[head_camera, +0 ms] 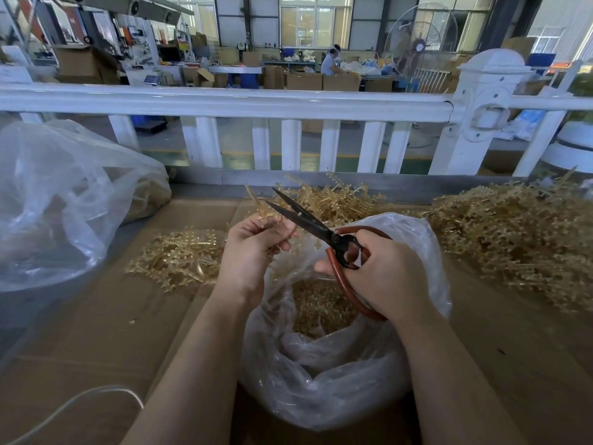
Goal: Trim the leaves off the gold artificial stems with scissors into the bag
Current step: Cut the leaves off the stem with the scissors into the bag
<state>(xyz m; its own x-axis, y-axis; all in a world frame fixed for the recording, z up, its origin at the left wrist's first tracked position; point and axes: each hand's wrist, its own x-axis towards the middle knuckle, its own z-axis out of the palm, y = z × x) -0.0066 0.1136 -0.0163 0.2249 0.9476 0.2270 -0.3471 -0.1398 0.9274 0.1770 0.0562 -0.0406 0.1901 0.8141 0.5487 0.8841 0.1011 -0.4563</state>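
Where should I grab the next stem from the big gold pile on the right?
Probably pinch one bare stalk end poking out at the near-left edge of the pile, coming from the left, above the bag. The stems lie tangled, so a loose outer end should pull free more easily than a middle one.

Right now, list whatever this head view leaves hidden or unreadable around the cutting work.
- Gold stem: its lower part is hidden inside the left hand.
- Scissors: the handle loops are mostly covered by the right hand.
- Open bag: its near base is hidden between the forearms, so how deep the trimmings lie is unclear.
- Large bag on the left: cut by the frame edge, contents blurred by cloudy plastic.
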